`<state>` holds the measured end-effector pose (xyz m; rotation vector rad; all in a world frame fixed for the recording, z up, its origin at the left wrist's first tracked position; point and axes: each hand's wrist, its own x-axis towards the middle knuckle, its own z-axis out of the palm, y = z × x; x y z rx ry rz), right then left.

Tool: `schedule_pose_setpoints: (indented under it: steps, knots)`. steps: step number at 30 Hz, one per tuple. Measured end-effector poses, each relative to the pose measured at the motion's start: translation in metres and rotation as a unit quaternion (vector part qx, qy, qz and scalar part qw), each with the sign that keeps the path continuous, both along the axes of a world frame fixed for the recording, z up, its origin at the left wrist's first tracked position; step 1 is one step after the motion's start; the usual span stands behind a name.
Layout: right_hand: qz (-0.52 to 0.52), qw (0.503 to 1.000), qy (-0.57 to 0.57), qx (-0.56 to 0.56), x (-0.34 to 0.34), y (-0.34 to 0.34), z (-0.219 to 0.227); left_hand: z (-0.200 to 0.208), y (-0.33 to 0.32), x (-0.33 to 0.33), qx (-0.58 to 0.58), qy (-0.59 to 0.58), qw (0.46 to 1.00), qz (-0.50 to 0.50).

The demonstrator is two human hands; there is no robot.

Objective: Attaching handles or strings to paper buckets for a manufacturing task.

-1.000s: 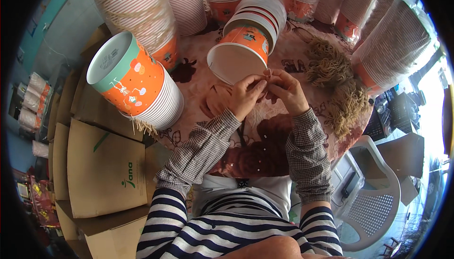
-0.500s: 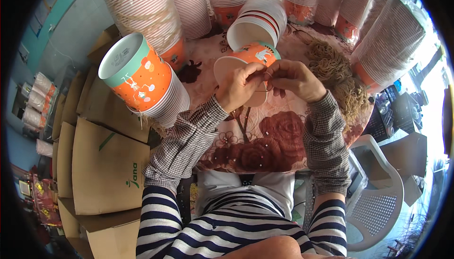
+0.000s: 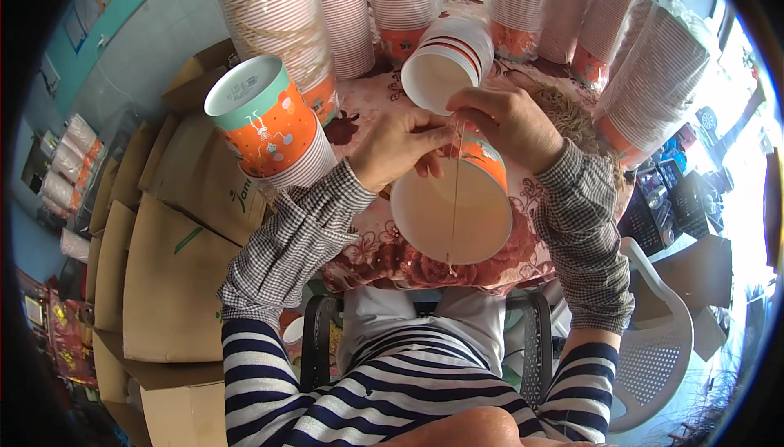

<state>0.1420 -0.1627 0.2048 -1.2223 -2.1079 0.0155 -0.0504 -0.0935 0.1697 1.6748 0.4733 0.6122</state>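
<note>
At the frame's centre, the right hand (image 3: 508,120) pinches a thin tan string (image 3: 455,202) hanging across the white-mouthed orange paper bucket (image 3: 429,214) below. The left hand (image 3: 396,146) curls beside it, grip unclear.

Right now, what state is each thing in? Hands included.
Left hand: fingers bent, grip unclear
Right hand: fingers closed at string's upper end
String: straight, crossing front bucket's mouth
Front bucket: tipped, mouth toward wearer
Left bucket stack: nested, upside down
Rear bucket stack: nested, on its side
Wrapped bucket stacks: bagged in clear plastic
</note>
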Motion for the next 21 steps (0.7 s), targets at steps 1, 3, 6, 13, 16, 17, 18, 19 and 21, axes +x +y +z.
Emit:
schedule_pose_setpoints:
  steps: [1, 3, 6, 13, 16, 17, 18, 19, 21]
  knots:
    - [0.002, 1.0, -0.011, 0.012, -0.001, -0.003, -0.001, 0.001, -0.001, -0.003, -0.048, -0.01, 0.999, -0.005]
    - [-0.005, 1.0, -0.008, 0.025, -0.001, -0.007, -0.005, 0.005, -0.006, -0.01, -0.057, -0.011, 0.998, -0.007]
    - [0.045, 0.989, 0.128, -0.055, -0.004, -0.012, -0.009, 0.004, -0.011, -0.015, -0.048, -0.03, 0.998, -0.014]
    - [0.122, 0.795, 0.483, -0.347, -0.015, -0.031, -0.011, -0.003, -0.024, -0.022, 0.028, 0.008, 1.0, 0.008]
    - [0.152, 0.709, 0.561, -0.398, -0.014, -0.04, -0.009, -0.004, -0.025, -0.028, 0.042, 0.013, 0.998, 0.045]
    - [0.163, 0.695, 0.573, -0.402, -0.015, -0.043, -0.008, -0.003, -0.026, -0.03, 0.05, 0.022, 0.997, 0.062]
    - [0.164, 0.697, 0.571, -0.402, -0.016, -0.045, -0.006, -0.002, -0.027, -0.031, 0.051, 0.02, 0.997, 0.063]
    - [0.173, 0.696, 0.574, -0.396, -0.019, -0.048, -0.003, 0.001, -0.031, -0.032, 0.085, 0.035, 0.993, 0.07]
    - [0.18, 0.697, 0.575, -0.389, -0.024, -0.05, 0.0, 0.01, -0.038, -0.032, 0.12, 0.049, 0.989, 0.076]
